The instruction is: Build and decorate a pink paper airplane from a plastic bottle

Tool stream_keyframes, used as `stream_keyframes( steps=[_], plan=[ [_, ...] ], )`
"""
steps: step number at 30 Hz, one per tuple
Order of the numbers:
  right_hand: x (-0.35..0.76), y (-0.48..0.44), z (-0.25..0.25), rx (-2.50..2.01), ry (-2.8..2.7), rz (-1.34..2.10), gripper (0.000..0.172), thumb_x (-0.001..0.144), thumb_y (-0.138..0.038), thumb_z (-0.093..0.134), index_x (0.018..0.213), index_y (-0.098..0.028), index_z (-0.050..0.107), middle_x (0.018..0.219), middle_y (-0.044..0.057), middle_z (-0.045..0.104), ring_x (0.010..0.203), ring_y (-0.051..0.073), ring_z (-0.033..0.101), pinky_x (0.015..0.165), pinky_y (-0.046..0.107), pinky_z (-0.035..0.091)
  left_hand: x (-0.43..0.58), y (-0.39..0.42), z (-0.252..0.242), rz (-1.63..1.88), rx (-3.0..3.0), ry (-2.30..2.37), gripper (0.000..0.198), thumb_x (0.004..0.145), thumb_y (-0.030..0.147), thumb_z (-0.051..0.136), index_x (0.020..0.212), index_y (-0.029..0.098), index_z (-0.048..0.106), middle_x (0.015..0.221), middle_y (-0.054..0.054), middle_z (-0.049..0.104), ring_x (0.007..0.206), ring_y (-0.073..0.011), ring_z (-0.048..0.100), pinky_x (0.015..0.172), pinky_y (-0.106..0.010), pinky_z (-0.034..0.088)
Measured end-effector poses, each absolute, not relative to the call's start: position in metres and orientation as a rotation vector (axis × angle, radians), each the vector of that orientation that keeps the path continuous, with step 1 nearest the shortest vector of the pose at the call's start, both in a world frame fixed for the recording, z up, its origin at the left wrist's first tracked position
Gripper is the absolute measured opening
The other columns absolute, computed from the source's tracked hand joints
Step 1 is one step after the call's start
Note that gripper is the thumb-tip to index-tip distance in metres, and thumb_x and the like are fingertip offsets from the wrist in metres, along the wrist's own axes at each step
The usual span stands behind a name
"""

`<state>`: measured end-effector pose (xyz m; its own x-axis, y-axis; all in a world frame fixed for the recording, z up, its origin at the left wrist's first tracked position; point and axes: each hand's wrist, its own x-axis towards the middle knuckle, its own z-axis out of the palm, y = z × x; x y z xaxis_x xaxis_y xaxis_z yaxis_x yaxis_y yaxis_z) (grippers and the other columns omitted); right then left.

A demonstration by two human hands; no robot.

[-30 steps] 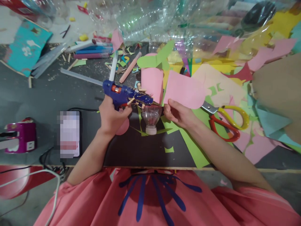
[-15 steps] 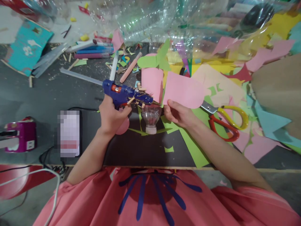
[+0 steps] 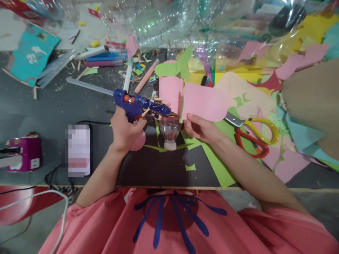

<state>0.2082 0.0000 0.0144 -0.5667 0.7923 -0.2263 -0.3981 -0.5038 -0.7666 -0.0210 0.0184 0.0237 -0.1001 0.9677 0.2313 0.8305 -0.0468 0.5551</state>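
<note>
My left hand (image 3: 125, 128) is wrapped round the grip of a blue hot glue gun (image 3: 132, 104), a clear glue stick (image 3: 90, 86) jutting from its back. The gun's nozzle points right, at the green-edged lower left side of a pink paper piece (image 3: 205, 102). Fingers and thumb of my right hand (image 3: 197, 126) pinch that piece at its lower left corner. Between the hands lies a clear plastic bottle (image 3: 170, 132) with a white cap towards me, its far part wrapped in pink paper. Green paper leaf shapes (image 3: 177, 67) sit at its far end.
Scissors (image 3: 250, 132) with yellow and red handles lie right of my right hand among paper scraps. A phone (image 3: 78, 150) and a purple power socket block (image 3: 24, 153) are on the left. Clear plastic bottles (image 3: 159, 24) crowd the back. Markers (image 3: 106, 58) lie behind the gun.
The glue gun and the pink paper piece have both shifted slightly left. The nozzle stays by the piece's left edge, and both hands keep their hold.
</note>
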Motion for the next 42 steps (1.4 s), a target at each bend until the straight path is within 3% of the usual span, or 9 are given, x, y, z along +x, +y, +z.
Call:
stream_keyframes(
  steps=[15, 24, 42],
  plan=[
    [0.2117, -0.0001, 0.0141, -0.724, -0.971, 2.170, 0.043, 0.084, -0.054, 0.057, 0.062, -0.018, 0.045, 0.036, -0.011, 0.038, 0.031, 0.002, 0.028, 0.036, 0.018, 0.019, -0.0213, 0.0184, 0.0261, 0.836, 1.912, 2.006, 0.028, 0.059, 0.026, 0.060, 0.085, 0.018, 0.053, 0.074, 0.001, 0.056, 0.072, -0.0169, 0.058, 0.077, -0.032, 0.049],
    [0.2109, -0.0003, 0.0187, -0.787, -0.990, 2.166, 0.046, 0.077, -0.058, 0.061, 0.058, -0.019, 0.047, 0.034, -0.009, 0.040, 0.030, 0.003, 0.028, 0.036, 0.022, 0.016, -0.0224, 0.0183, 0.0256, 0.864, 1.917, 2.001, 0.029, 0.060, 0.026, 0.061, 0.086, 0.019, 0.054, 0.074, 0.000, 0.059, 0.073, -0.0183, 0.060, 0.076, -0.032, 0.050],
    [0.2128, -0.0012, 0.0157, -0.748, -1.072, 2.205, 0.051, 0.080, -0.060, 0.056, 0.052, -0.018, 0.048, 0.033, -0.009, 0.039, 0.030, 0.003, 0.027, 0.035, 0.021, 0.017, -0.0229, 0.0198, 0.0256, 0.859, 1.899, 1.976, 0.033, 0.063, 0.026, 0.058, 0.095, 0.019, 0.052, 0.081, -0.003, 0.060, 0.083, -0.0222, 0.062, 0.084, -0.036, 0.050]
  ],
)
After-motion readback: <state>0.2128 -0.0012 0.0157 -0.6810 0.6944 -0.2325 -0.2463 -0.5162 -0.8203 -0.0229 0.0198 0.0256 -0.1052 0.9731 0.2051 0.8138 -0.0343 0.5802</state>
